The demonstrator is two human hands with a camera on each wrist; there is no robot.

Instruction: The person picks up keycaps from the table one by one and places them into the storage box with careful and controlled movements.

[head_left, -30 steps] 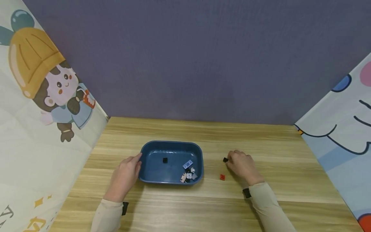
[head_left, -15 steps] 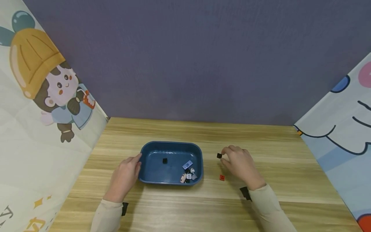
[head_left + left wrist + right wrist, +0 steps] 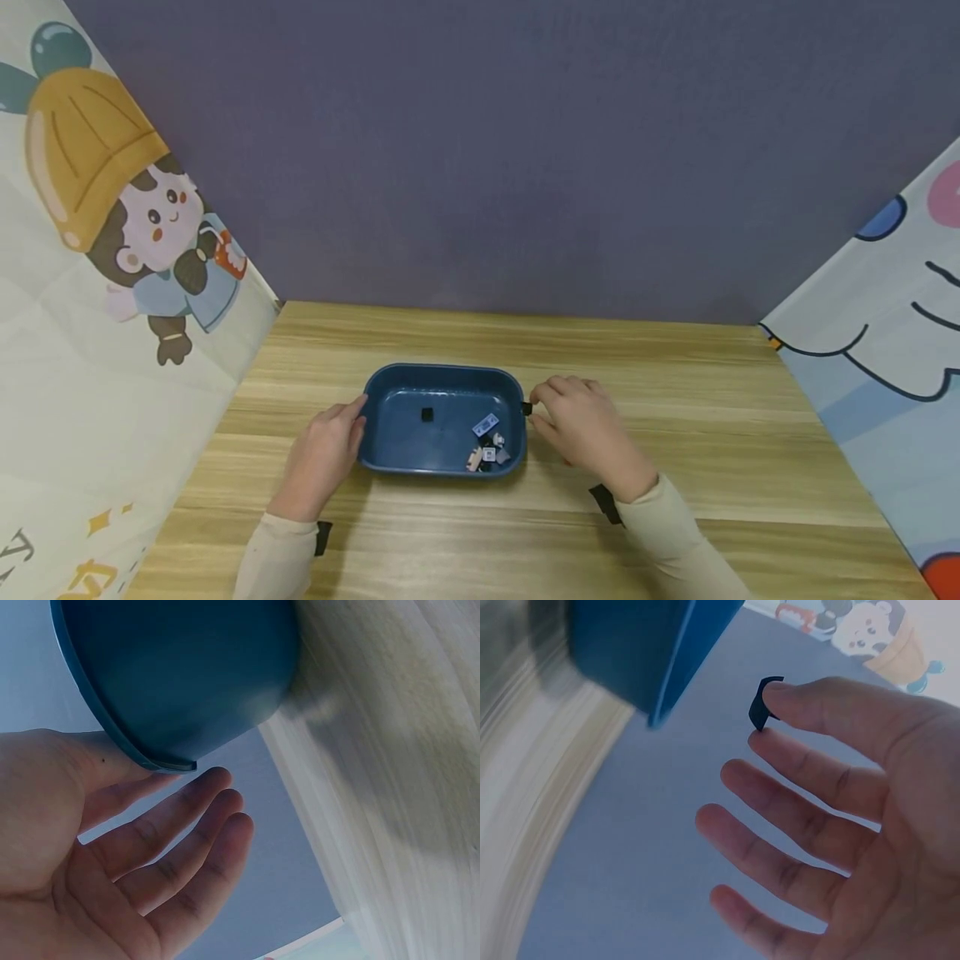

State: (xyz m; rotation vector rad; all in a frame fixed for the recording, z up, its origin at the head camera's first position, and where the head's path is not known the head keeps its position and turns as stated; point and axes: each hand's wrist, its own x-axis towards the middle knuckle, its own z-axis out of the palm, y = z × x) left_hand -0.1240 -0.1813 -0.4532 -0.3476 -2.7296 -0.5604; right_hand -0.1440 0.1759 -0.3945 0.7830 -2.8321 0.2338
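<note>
In the head view, my right hand (image 3: 585,429) is at the right side of the blue bin (image 3: 405,454), holding a small black brick (image 3: 527,408) at the rim. The right wrist view shows the black brick (image 3: 759,705), angular and seemingly hollow, pinched between thumb and index finger; the other fingers are spread. My left hand (image 3: 318,462) holds the bin's left rim with thumb and index finger; in the left wrist view, their tips are partly hidden behind the blue bin (image 3: 180,667) and the remaining fingers hang relaxed.
Inside the bin are a lone black brick (image 3: 427,414), a light-blue printed tile (image 3: 486,425), a white printed tile (image 3: 489,454), a pinkish piece (image 3: 475,458) and other small pieces. A wooden table (image 3: 450,542) carries the bin; a grey-purple panel (image 3: 510,167) stands behind.
My right hand has carried the black brick leftward across the table to the bin's right rim. The red piece seen earlier is now hidden by that hand. Left hand and bin stay put.
</note>
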